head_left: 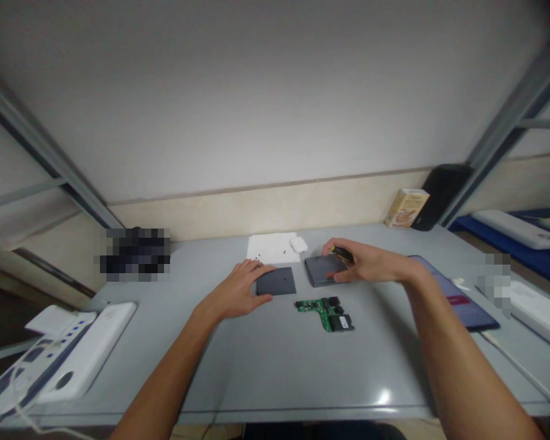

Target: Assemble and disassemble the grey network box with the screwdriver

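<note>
My left hand [244, 288] grips a flat dark grey panel [277, 281] by its left side, thumb at the near edge and fingers at the far edge. The panel lies on the table. To its right, my right hand [358, 261] straddles a thicker dark grey case [318, 272], with fingers at its far side and thumb at its near side. Tucked in that same hand is a slim black-and-yellow tool [342, 253]; its tip is hidden. Nearer to me a green circuit board [323, 308] with black parts lies on the table, apart from both hands.
Small dark screws dot a white sheet [270, 247] at the back, beside a white lump [297, 244]. A tablet [458, 299] with a cable lies right. White power strips [96, 348] stand left; a yellow box [406, 208] and black case [442, 195] stand back right.
</note>
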A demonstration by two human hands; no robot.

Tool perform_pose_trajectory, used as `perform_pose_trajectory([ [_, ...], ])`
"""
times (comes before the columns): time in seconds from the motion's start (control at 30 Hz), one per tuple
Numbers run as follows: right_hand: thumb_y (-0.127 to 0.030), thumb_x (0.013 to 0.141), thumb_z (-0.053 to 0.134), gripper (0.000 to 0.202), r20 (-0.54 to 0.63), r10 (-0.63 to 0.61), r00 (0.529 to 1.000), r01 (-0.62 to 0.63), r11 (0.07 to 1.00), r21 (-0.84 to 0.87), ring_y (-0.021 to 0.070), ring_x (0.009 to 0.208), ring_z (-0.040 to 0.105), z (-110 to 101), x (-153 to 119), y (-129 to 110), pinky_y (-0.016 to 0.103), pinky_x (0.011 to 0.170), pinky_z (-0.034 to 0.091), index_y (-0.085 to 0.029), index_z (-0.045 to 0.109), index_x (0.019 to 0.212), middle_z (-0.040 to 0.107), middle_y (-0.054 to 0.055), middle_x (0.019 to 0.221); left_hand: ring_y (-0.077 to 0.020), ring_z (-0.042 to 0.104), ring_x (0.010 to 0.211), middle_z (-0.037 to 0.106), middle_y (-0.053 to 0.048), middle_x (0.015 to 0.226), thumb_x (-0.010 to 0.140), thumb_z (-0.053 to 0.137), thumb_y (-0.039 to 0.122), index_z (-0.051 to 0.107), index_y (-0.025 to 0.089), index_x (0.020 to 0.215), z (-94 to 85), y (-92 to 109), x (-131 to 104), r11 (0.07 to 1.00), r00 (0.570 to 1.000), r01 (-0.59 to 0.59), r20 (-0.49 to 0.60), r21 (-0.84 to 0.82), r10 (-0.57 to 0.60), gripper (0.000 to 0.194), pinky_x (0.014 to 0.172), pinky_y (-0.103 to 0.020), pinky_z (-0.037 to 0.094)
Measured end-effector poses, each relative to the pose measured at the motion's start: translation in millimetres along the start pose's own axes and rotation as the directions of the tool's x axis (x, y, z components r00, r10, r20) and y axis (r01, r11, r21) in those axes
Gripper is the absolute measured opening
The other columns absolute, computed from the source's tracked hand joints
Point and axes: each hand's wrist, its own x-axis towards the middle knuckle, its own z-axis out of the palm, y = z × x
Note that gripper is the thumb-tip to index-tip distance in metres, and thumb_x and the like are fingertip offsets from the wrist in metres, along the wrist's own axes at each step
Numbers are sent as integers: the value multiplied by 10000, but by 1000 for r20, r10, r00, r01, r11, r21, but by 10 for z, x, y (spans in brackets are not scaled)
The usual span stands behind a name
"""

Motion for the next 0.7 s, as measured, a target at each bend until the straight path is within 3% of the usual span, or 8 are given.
perform_pose_trajectory([
  [0.1,-439,773,746,478,91,-23,996,15,996,89,162,778,529,1,-21,-103,274,707,446,-220,556,1153,549,-10,856,-280,520,1222,591,-103,1311,881,712,434,513,279,1434,-21,-7,-6,1000,1000,2,4,-3,-2,608,1107,-482,401],
  [0.2,-405,764,756,422,160,-60,985,45,995,94,162,796,539,41,-53,-187,273,719,449,-214,589,1101,585,8,912,-287,525,1229,590,-113,1317,871,723,427,507,266,1441,-34,-36,-24,1000,1000,11,1,-7,-11,630,1103,-492,404],
  [0.33,-348,771,738,376,172,-56,983,50,998,40,160,780,554,258,-187,-232,262,676,453,-231,611,1106,616,21,985,-289,540,1222,599,-104,1325,859,735,417,510,270,1442,-47,-80,-45,1000,1000,18,-3,-16,-18,641,1091,-495,415],
  [0.4,-316,775,730,401,117,-16,993,13,1000,24,171,796,568,431,-293,-206,260,680,465,-263,601,1151,617,13,956,-288,544,1229,603,-99,1336,852,743,415,509,275,1445,-57,-91,-51,999,1000,20,-4,-26,-20,652,1096,-493,415],
  [0.5,-321,781,752,414,-58,-33,998,32,999,-18,205,950,594,684,-460,-121,295,828,480,-282,595,1162,617,31,1136,-281,555,1241,608,-95,1357,840,760,404,506,275,1451,-73,-100,-57,998,1000,24,-4,-54,-24,674,1103,-478,418],
  [0.57,-309,763,787,445,-74,-44,996,42,998,-37,221,1041,599,809,-551,-60,312,907,471,-299,596,1164,602,26,1218,-277,570,1232,611,-91,1368,818,784,395,512,281,1448,-81,-110,-57,996,999,33,-11,-78,-34,696,1088,-463,437],
  [0.7,-292,798,769,360,-118,-42,992,26,992,-126,220,1008,639,936,-646,-15,333,901,484,-314,614,1122,617,16,1206,-261,603,1168,621,-84,1364,776,823,366,518,291,1445,-78,-138,-55,990,998,60,-22,-126,-63,740,1037,-432,476],
])
